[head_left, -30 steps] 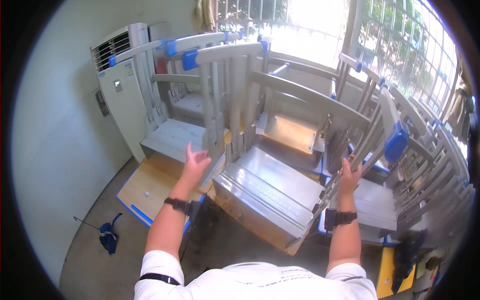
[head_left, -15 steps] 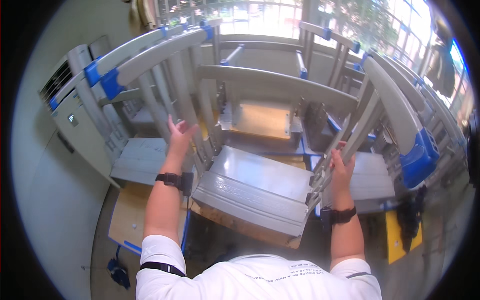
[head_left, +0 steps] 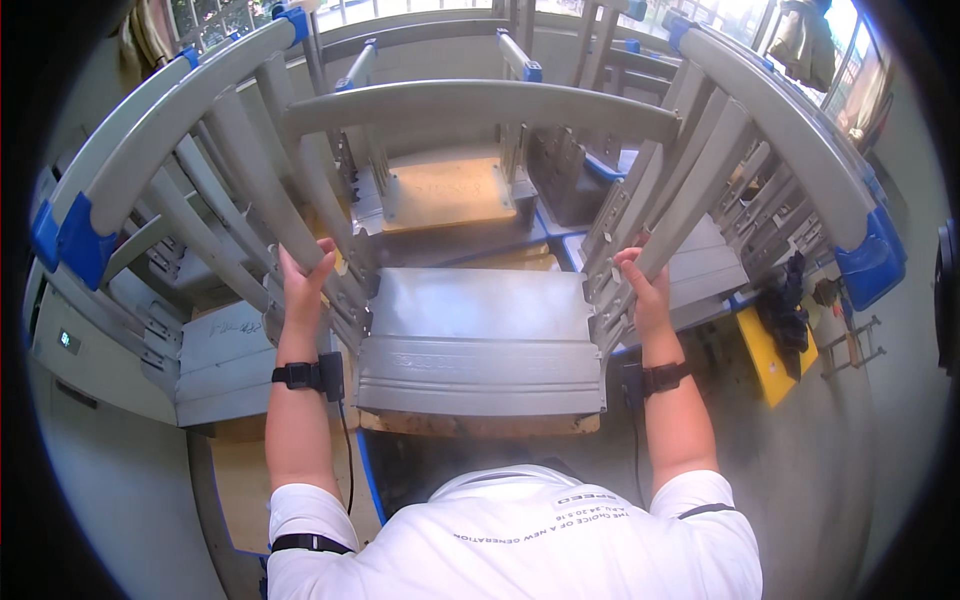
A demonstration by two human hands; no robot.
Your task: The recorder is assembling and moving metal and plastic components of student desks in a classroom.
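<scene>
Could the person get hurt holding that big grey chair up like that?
Maybe. Both hands, left and right, grip the legs of the upturned grey metal chair, so fingers could get pinched against the brackets there. More grey chairs with blue caps crowd both sides, so its legs might snag on them. The held chair looks heavy and could tip toward the person.

The grey metal chair frame [head_left: 480,105] looks matt and smooth; behind it, a board [head_left: 445,190] looks like raw wood.
</scene>
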